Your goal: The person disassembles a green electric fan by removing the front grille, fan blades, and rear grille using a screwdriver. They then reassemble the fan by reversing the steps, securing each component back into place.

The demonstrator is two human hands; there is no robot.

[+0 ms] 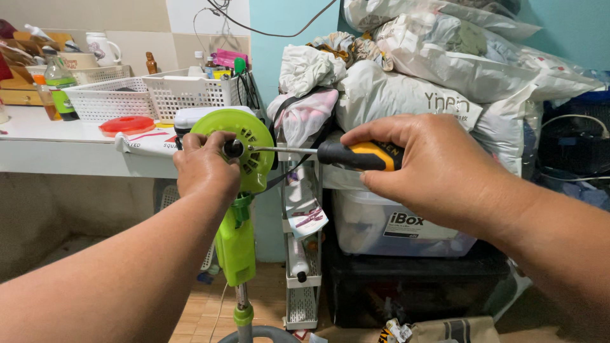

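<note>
Screwdriver (330, 153) lies level, tip left in green housing (244, 143) hub; right hand (422, 162) grips handle, left hand (204, 166) clasps housing.

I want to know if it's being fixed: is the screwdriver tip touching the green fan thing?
Touching. The head view shows the screwdriver shaft ending right at the dark hub of the green housing, no gap visible.

Plastic, steel, cloth

Fan motor housing (244, 149) glossy lime plastic; screwdriver (346, 154) bright metal shaft, matt rubbery black-orange handle; baskets (152, 95) white plastic lattice; bags (445, 63) crinkled plastic film; floor (203, 314) wood
</note>
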